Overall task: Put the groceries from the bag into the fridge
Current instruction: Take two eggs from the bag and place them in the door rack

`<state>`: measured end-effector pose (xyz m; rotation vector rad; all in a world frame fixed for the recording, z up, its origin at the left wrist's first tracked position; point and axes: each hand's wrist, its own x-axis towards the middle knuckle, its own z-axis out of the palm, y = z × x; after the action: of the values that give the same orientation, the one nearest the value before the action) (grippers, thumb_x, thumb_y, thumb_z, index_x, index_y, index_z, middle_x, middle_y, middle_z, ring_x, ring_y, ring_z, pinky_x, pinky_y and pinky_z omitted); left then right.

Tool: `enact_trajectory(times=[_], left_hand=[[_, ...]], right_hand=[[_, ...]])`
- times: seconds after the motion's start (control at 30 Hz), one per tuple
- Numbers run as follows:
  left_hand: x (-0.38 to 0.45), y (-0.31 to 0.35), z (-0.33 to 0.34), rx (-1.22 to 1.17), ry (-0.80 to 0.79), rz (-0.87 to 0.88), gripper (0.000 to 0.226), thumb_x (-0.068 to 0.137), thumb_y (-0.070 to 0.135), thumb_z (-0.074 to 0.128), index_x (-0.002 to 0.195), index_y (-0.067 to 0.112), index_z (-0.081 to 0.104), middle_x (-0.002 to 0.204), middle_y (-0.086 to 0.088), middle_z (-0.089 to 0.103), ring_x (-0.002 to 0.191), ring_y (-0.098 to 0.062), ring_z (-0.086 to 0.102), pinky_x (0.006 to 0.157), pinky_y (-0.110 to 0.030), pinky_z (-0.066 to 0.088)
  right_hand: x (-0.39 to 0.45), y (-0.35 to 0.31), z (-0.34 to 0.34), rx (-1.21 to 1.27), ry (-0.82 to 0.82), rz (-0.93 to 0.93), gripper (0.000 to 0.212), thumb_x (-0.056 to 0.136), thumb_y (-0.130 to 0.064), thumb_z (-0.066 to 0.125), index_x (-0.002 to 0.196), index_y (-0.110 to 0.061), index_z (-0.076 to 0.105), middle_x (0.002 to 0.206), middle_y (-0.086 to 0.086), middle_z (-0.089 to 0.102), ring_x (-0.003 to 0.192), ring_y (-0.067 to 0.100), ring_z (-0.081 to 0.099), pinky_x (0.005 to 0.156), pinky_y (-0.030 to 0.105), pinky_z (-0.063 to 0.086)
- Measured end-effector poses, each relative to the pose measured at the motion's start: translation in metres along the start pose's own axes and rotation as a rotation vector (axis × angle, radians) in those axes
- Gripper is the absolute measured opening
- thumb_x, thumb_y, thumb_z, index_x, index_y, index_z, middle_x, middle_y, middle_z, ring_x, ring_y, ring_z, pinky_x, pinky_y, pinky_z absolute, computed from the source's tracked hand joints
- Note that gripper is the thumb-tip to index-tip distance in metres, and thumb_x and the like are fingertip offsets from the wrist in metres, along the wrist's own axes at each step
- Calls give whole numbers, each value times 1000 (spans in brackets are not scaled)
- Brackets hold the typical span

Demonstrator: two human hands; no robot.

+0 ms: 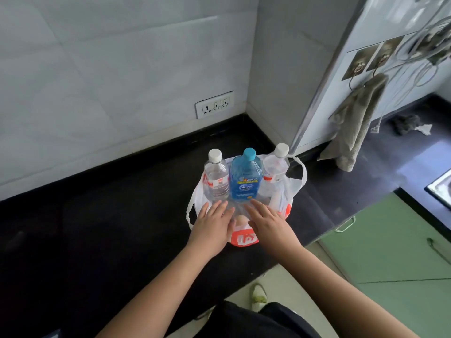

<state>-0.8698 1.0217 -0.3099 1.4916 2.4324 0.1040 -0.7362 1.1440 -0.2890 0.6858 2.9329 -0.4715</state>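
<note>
A white plastic bag (296,182) with orange print stands on the black counter (109,215). Three bottles stand upright in it: a clear bottle (216,175) with a white cap on the left, a blue bottle (244,180) with a teal cap in the middle, and a second clear bottle (275,164) on the right. My left hand (213,225) rests flat on the bag's near edge, fingers straight, just below the left bottle. My right hand (268,223) lies beside it with fingers extended on the bag, below the blue bottle.
A tiled wall with a socket plate (214,104) rises behind the counter. To the right hangs a grey towel (353,125) from wall hooks, past a metal-edged partition. A sink corner (441,189) and green cabinet fronts (380,252) lie at the right.
</note>
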Motion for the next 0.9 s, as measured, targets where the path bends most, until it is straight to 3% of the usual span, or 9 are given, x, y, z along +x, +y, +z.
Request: enact_trajectory(times=[0.2, 0.33, 0.5, 0.63, 0.77, 0.9], left_hand=[[21, 6, 8, -44, -73, -87, 47, 106, 30, 32, 152, 23, 30, 163, -2, 22, 151, -18, 12, 123, -37, 5], [30, 6, 10, -40, -57, -112, 45, 103, 23, 40, 148, 18, 37, 155, -3, 36, 145, -20, 27, 120, -34, 14], [42, 0, 14, 28, -157, -173, 42, 94, 19, 52, 137, 19, 48, 143, -3, 49, 133, -21, 42, 113, -35, 30], [48, -5, 22, 89, -229, -205, 48, 93, 26, 58, 139, 21, 45, 141, -1, 49, 132, -22, 44, 111, -37, 32], [54, -7, 28, 128, -230, -238, 46, 90, 30, 62, 133, 25, 47, 136, -1, 53, 127, -22, 48, 105, -36, 35], [58, -7, 29, 111, -207, -262, 43, 90, 27, 61, 131, 26, 48, 135, -1, 53, 126, -21, 50, 102, -36, 37]], right_hand=[[29, 19, 7, -27, -118, -124, 52, 99, -27, 48, 148, -25, 32, 155, 1, 31, 140, 22, 33, 112, 35, 28], [45, 22, 20, -46, -224, -151, 46, 96, -19, 51, 140, -28, 42, 148, 0, 39, 135, 24, 39, 111, 36, 29], [60, 21, 26, -13, -362, -75, 39, 96, -34, 49, 134, -23, 48, 142, 6, 44, 129, 28, 44, 106, 37, 35], [69, 17, 33, -31, -437, -38, 45, 96, -42, 48, 134, -19, 47, 135, 9, 49, 125, 34, 47, 101, 44, 41], [71, 17, 49, -68, -427, -24, 55, 92, -59, 41, 129, -18, 47, 126, 9, 55, 116, 34, 55, 89, 46, 47], [74, 18, 54, -78, -405, -30, 53, 93, -56, 41, 126, -16, 47, 122, 10, 55, 113, 34, 56, 88, 44, 47]])
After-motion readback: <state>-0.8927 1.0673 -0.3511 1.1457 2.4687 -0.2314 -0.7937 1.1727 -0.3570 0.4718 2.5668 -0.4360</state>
